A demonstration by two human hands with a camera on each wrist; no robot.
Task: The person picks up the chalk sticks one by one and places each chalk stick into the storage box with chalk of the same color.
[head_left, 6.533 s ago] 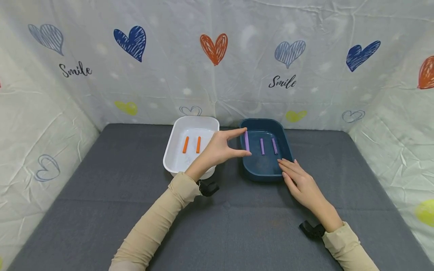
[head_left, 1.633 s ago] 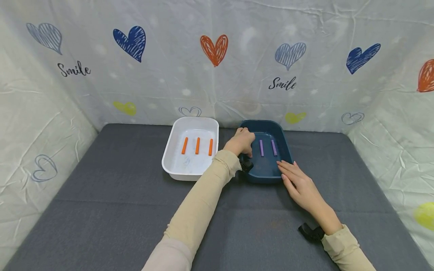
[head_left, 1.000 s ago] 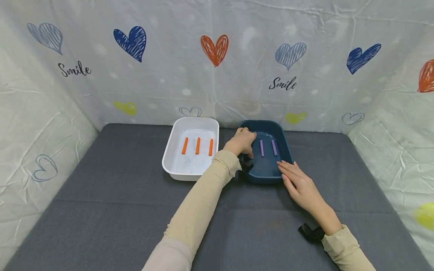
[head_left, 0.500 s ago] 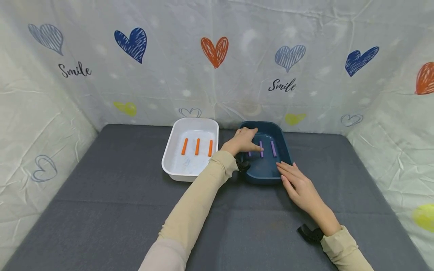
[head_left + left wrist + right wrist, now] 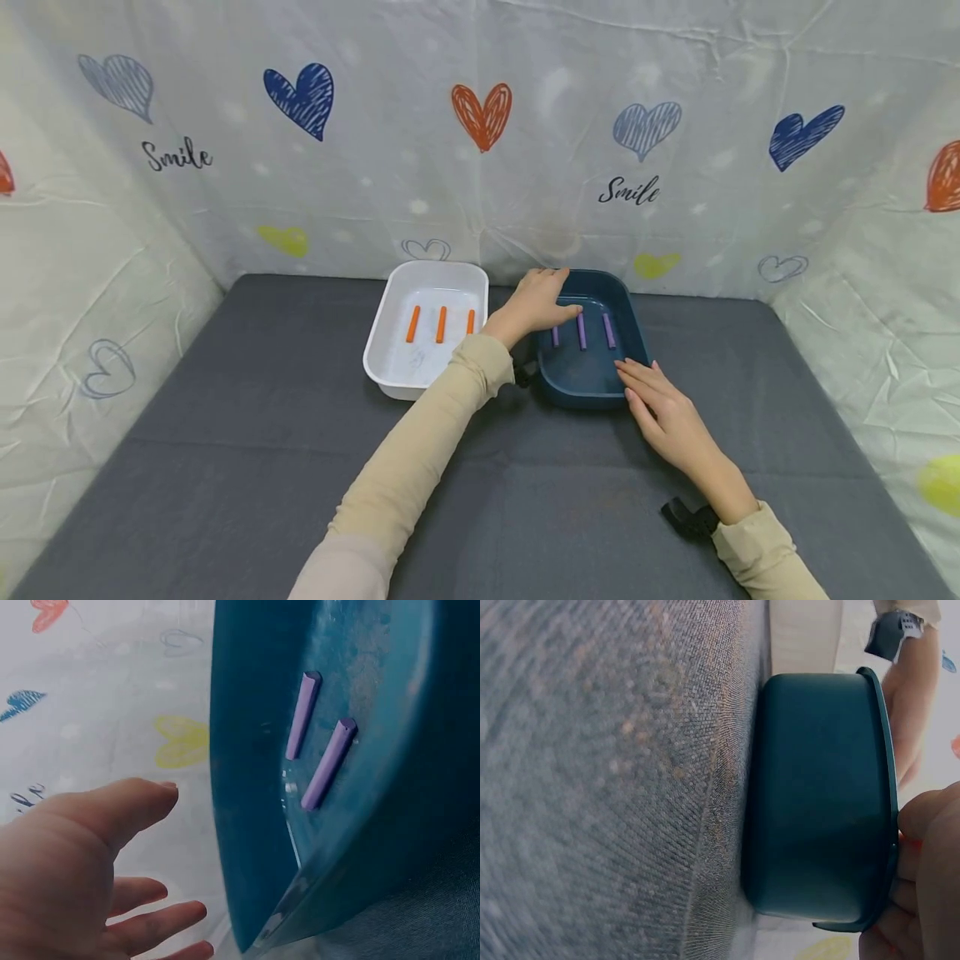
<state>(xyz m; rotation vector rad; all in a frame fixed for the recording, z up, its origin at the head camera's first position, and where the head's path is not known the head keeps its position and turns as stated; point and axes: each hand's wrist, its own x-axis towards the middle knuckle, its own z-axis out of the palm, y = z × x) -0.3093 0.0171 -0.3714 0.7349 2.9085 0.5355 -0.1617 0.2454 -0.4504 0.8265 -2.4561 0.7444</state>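
Note:
My left hand [image 5: 534, 302] is over the left rim of the dark blue tray [image 5: 592, 401], fingers spread and thumb apart, holding nothing. Three short purple sticks lie side by side in the tray: a left one [image 5: 556, 337] partly under the hand in the head view, a middle one [image 5: 582, 333] and a right one [image 5: 609, 332]. The left wrist view shows two purple sticks [image 5: 330, 763] with flat-cut ends, and the bare palm [image 5: 52, 862]. My right hand [image 5: 671, 421] rests its extended fingers on the tray's near right corner; the right wrist view shows the thumb right at the rim.
Left of the blue tray stands a white tray [image 5: 390, 373] with three orange sticks [image 5: 441, 325] in a row; the left forearm partly covers its near right side. Grey cloth [image 5: 247, 400] covers the table. A white printed curtain [image 5: 375, 183] rises behind both trays.
Earlier my left hand held a purple stick by its ends, then lowered it into the blue tray. It has let go, spread its fingers and drawn up and left. My right hand has stayed put.

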